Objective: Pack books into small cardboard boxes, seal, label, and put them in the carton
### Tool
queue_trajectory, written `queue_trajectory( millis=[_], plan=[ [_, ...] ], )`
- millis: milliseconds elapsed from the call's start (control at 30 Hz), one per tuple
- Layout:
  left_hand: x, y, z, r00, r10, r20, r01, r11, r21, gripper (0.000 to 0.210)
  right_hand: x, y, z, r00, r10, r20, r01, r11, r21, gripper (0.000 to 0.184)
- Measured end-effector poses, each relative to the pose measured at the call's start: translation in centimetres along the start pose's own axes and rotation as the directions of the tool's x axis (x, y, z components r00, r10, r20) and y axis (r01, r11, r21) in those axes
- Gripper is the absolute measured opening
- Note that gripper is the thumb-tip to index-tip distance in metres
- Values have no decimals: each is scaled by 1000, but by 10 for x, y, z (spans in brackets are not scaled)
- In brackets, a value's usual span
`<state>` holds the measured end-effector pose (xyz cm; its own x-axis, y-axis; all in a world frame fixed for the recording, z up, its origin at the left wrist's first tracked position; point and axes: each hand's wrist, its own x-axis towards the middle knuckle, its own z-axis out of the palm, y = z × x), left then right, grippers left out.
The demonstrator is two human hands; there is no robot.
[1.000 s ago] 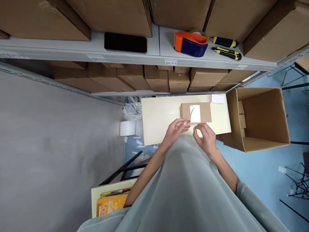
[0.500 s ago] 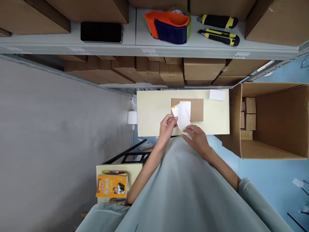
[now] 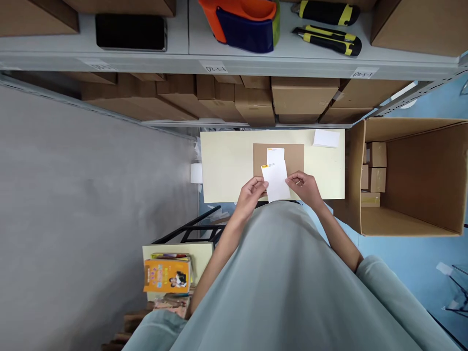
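Observation:
A white paper slip with a small yellow mark at its top left is pinched between both hands. My left hand grips its left edge, and my right hand has hold of its right edge. Beyond it, a second white slip, also with a yellow mark, lies on a flat brown cardboard piece; the held slip covers its lower part. Both rest over the cream tabletop. At the table's far right is a stack of white paper.
An open cardboard carton with several small boxes stands right of the table. Above, a shelf carries a black phone, an orange and blue tape dispenser and two utility knives. Books lie on a side table at lower left.
My right hand has moved up and taken hold of the slip's right edge. The slip has straightened and come nearer to me, showing more of the slip beneath. The view has shifted slightly.

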<state>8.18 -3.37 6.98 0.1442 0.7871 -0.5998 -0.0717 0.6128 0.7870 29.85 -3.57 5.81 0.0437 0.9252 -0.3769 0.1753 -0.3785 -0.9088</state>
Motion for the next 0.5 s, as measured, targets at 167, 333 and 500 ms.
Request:
queue_trajectory(
  millis=[167, 333, 500],
  plan=[
    [14, -11, -16, 994, 87, -72, -77, 989, 129, 48, -14, -16, 18, 988, -139, -64, 130, 983, -131, 18],
    [21, -15, -29, 992, 81, -91, -69, 988, 136, 54, -26, -29, 43, 941, -338, -6, 313, 876, -368, 15],
    [19, -7, -40, 992, 102, -71, -92, 986, 143, 43, -37, -38, 65, 860, -504, 79, 463, 706, -536, 17]
  ],
)
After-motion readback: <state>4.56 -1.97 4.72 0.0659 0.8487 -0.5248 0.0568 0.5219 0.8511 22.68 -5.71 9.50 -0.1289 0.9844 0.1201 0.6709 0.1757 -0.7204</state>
